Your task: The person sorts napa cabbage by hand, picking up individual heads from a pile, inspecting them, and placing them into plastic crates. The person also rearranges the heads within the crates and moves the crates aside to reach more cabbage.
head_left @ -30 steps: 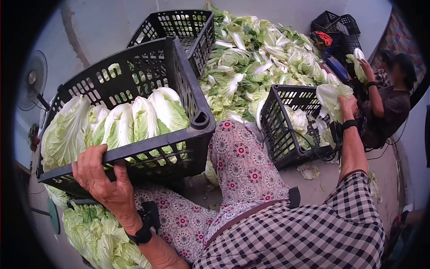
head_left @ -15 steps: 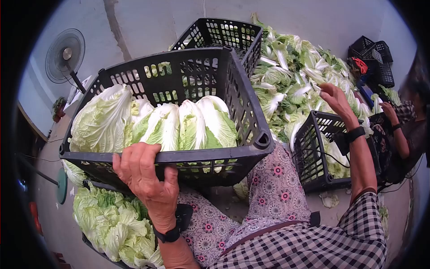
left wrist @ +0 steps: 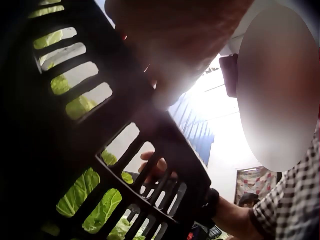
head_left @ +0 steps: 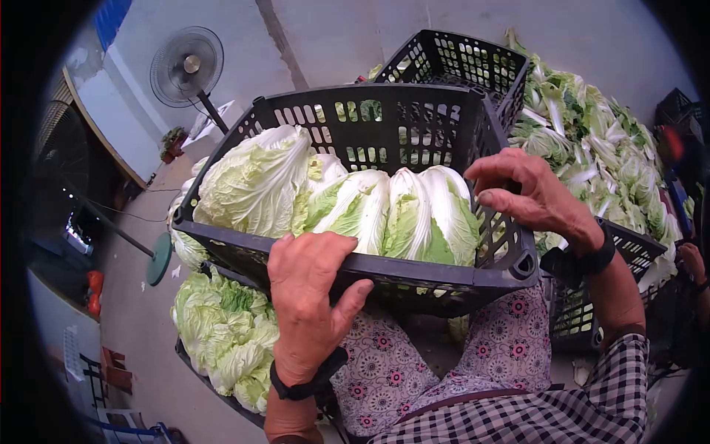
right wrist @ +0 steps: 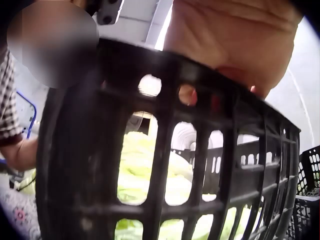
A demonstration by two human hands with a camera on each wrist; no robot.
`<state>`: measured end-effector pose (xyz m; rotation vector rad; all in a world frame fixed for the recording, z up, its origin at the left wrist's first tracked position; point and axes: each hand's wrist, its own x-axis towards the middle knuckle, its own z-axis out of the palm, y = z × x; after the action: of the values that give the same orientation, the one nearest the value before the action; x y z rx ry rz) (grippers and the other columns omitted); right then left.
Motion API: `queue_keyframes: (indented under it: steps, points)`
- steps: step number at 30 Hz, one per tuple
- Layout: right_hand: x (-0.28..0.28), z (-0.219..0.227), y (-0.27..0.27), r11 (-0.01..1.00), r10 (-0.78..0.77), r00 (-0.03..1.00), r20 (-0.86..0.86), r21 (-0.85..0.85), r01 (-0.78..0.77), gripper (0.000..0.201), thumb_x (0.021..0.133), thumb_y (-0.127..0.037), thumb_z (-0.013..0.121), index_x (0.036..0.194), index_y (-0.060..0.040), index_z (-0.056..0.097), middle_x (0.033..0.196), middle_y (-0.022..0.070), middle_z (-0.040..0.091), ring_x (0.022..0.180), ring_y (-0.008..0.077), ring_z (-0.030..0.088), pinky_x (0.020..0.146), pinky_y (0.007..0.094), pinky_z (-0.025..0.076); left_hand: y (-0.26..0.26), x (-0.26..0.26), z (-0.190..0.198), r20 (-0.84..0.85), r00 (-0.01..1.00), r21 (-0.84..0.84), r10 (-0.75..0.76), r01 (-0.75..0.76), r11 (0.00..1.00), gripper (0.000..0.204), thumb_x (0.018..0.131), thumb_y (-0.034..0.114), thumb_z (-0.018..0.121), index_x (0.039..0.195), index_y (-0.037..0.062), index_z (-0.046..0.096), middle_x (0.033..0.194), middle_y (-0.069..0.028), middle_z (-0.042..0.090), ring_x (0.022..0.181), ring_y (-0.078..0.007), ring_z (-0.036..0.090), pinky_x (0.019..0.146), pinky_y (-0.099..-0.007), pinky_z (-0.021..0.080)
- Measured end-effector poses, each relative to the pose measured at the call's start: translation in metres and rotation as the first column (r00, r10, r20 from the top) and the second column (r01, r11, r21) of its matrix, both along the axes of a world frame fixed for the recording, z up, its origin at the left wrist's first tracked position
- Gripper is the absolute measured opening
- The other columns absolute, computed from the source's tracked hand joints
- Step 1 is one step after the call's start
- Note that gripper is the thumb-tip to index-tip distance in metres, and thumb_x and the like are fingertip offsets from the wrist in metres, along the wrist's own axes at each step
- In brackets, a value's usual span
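A large black plastic crate [head_left: 414, 275] stands tilted before the person's knees. Inside it is a row of several napa cabbages [head_left: 362, 207], pale stem ends up. The left hand [head_left: 307, 300] grips the crate's near rim, fingers over the edge and thumb on the outer side. Over the crate's right wall reaches the right hand [head_left: 529, 189], thumb and forefinger spread apart beside the rightmost cabbage and nothing between them. Through the slots in the left wrist view, fingertips [left wrist: 155, 165] show inside the crate. The right wrist view has the palm [right wrist: 230, 45] above the rim.
Below left, another crate holds leafy cabbages [head_left: 229, 337]. A black crate [head_left: 473, 63] stands behind, beside a big heap of cabbages [head_left: 592, 140]. A smaller crate [head_left: 577, 318] is at the right, near another person's hand [head_left: 691, 260]. A standing fan [head_left: 188, 66] is at the back left.
The right hand has let go of a cabbage at the smaller right-hand crate and moved left to the large crate. The left hand stays on the rim. The head view has turned left.
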<state>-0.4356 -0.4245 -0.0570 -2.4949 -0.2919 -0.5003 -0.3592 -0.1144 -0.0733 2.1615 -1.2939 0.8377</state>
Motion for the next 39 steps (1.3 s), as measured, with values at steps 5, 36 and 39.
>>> queue_keyframes:
  steps: [5, 36, 39]
  points:
    - [0.0, -0.017, 0.003, 0.998, -0.01, 0.987, 0.161, 0.065, 0.0, 0.025, 0.082, -0.019, 0.062, 0.104, -0.0061, 0.065, 0.08, 0.0048, 0.066, 0.08, 0.0196, 0.052, 0.083, 0.033, 0.04, 0.022, 0.038, 0.066, 0.081, 0.989, 0.149, 0.124, -0.135, 0.98, 0.047, 0.077, 0.019, 0.071, 0.117, 0.0022, 0.055, 0.12, -0.0188, 0.056, 0.112, -0.0365, 0.053, 0.097, -0.0418, 0.041]
    - [0.002, -0.029, -0.002, 0.953, 0.059, 0.932, 0.358, 0.259, -0.16, 0.018, 0.085, -0.012, 0.056, 0.097, -0.0046, 0.066, 0.08, 0.0048, 0.066, 0.073, 0.0182, 0.059, 0.089, 0.0343, 0.035, 0.011, 0.213, 0.115, -0.275, 0.664, 0.837, 0.695, -0.189, 0.513, 0.097, 0.064, 0.067, 0.071, 0.126, -0.003, 0.046, 0.113, -0.0205, 0.06, 0.108, -0.0301, 0.057, 0.092, -0.0377, 0.043]
    - [0.002, -0.029, -0.003, 0.952, 0.053, 0.93, 0.362, 0.264, -0.157, 0.018, 0.085, -0.012, 0.056, 0.097, -0.0045, 0.066, 0.081, 0.005, 0.066, 0.072, 0.0183, 0.06, 0.088, 0.0344, 0.036, -0.005, 0.216, 0.121, -0.158, 0.569, 0.942, 0.807, -0.159, 0.296, 0.099, 0.068, 0.064, 0.067, 0.136, -0.0024, 0.037, 0.125, -0.0246, 0.053, 0.116, -0.0332, 0.053, 0.098, -0.037, 0.04]
